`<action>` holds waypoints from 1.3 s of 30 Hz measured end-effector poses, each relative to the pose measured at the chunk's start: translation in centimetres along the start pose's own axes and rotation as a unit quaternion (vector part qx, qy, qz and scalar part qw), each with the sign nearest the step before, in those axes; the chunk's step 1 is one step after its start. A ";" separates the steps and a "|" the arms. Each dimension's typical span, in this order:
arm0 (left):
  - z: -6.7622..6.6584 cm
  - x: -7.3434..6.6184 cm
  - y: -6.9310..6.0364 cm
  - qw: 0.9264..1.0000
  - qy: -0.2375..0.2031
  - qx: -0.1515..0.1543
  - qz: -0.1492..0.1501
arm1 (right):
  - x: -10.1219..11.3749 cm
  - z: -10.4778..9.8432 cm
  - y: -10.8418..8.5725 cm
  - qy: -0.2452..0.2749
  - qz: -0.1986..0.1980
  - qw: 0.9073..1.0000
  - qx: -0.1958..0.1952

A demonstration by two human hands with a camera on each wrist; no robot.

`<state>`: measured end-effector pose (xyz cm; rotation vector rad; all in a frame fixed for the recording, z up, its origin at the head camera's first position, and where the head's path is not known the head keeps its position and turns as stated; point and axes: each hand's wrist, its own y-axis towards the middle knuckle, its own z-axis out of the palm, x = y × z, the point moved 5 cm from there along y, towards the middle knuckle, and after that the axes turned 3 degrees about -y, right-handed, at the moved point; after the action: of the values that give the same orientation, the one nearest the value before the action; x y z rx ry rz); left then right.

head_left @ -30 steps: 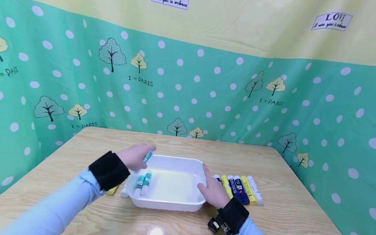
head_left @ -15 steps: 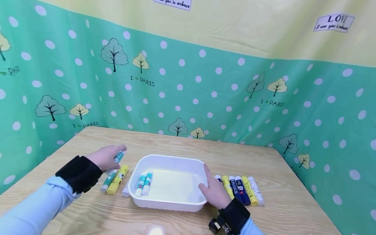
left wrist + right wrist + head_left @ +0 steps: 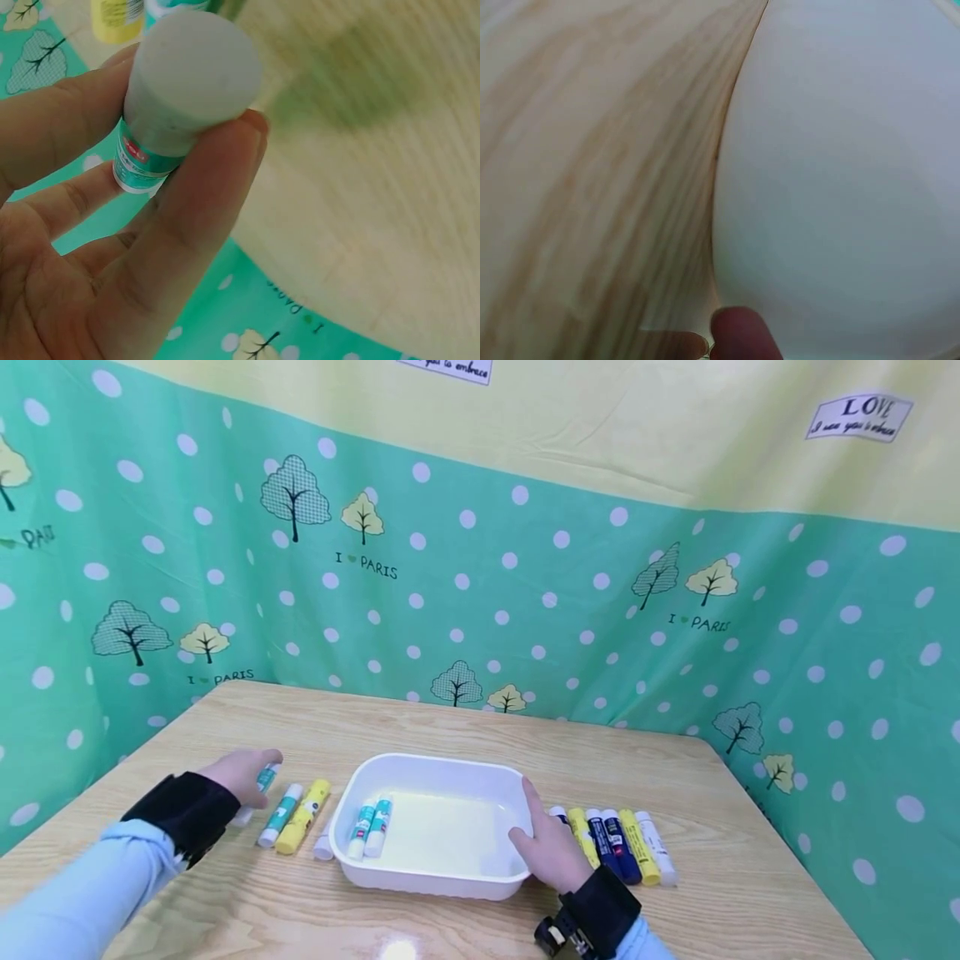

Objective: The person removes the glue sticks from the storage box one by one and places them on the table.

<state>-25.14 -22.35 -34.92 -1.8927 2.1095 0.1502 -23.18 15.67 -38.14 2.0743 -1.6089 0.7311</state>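
My left hand (image 3: 238, 772) pinches a teal-and-white glue stick (image 3: 191, 75) between thumb and fingers, left of the row on the table. Beside that hand lie a teal glue stick (image 3: 281, 817) and a yellow glue stick (image 3: 303, 818). A further one, its white end (image 3: 323, 846) showing, is partly hidden by the white plastic tray (image 3: 431, 882). Two teal glue sticks (image 3: 379, 828) lie side by side in the tray's left end. At the tray's right rim my right hand (image 3: 555, 852) grips the edge, thumb on the inner side.
Right of the tray, several glue sticks lie in a row, including a navy one (image 3: 620, 852), a yellow one (image 3: 637, 847) and a white one (image 3: 655, 847). A polka-dot curtain (image 3: 480, 568) hangs behind the wooden table (image 3: 465, 931).
My left hand has moved left and down from over the tray, carrying the glue stick past the row on the left, which is now uncovered. My right hand stays on the rim.
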 end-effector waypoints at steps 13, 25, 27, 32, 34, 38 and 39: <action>1.5 0.0 0.2 0.999 -0.018 0.028 -0.024 | -0.1 0.1 0.1 -0.002 0.003 1.000 -0.003; 2.3 -0.5 0.0 0.999 -0.019 0.030 -0.025 | -0.2 0.0 0.0 0.005 0.004 1.000 0.000; 2.4 -0.6 -0.1 0.999 -0.023 0.031 -0.028 | -0.2 0.0 0.0 0.006 0.003 1.000 0.000; 2.3 -0.8 -0.2 0.999 -0.023 0.034 -0.030 | -0.2 0.0 -0.1 0.010 0.006 1.000 0.003; 2.3 -0.8 -0.2 0.999 -0.023 0.035 -0.028 | -0.2 0.0 -0.1 0.010 0.007 1.000 0.003; 2.4 -0.9 -0.1 0.999 -0.019 0.034 -0.010 | -0.3 0.0 -0.1 0.006 0.004 1.000 0.001; 2.5 -0.9 0.0 0.999 -0.020 0.036 -0.009 | -0.3 0.1 0.0 0.004 0.004 1.000 0.000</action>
<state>-24.68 -20.86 -37.02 -1.8522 2.0442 0.1061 -23.18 15.86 -38.37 2.0646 -1.6131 0.7406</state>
